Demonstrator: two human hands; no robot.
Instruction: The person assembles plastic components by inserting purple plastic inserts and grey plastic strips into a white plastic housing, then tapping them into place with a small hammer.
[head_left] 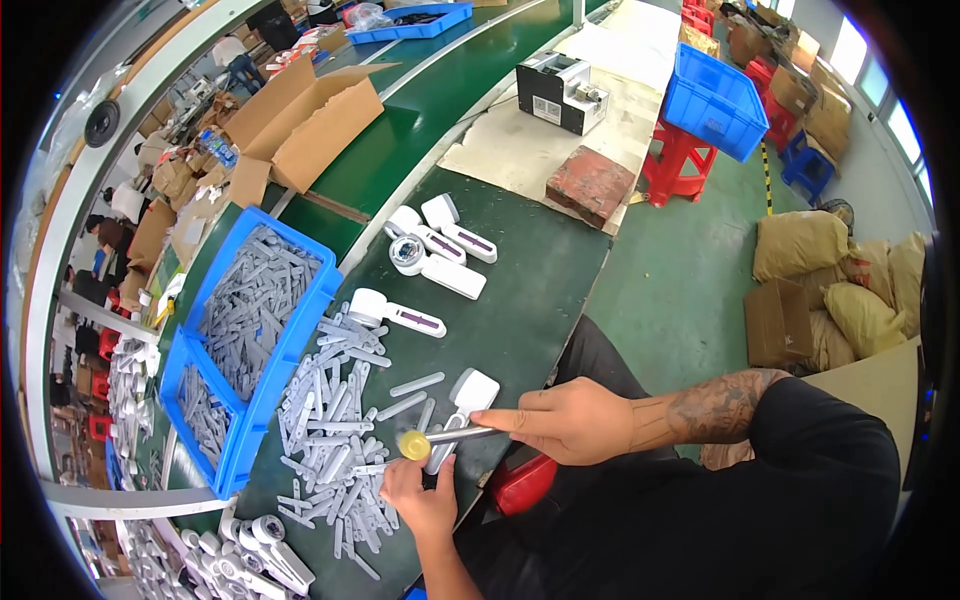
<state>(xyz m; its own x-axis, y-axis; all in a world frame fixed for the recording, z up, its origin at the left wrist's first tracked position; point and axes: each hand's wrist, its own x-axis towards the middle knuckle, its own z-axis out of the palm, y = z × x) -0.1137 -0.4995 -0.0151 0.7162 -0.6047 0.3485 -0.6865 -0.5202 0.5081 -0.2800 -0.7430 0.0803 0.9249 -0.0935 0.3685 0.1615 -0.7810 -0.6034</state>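
Note:
In my right hand is a small mallet with a metal handle and a yellow round head; the fingers are wrapped round the handle, the index finger stretched along it. The mallet head is over the lower end of a white handheld device with a rounded head and a long grip, lying on the green bench. My left hand pinches the device's grip end between thumb and fingers, right beside the mallet head; the contact is partly hidden. Loose grey plastic strips lie in a heap left of my hands.
Several similar white devices lie farther up the bench. A divided blue bin of grey strips stands left; more white devices are piled at lower left. A reddish block and a black-and-white machine sit at the far end.

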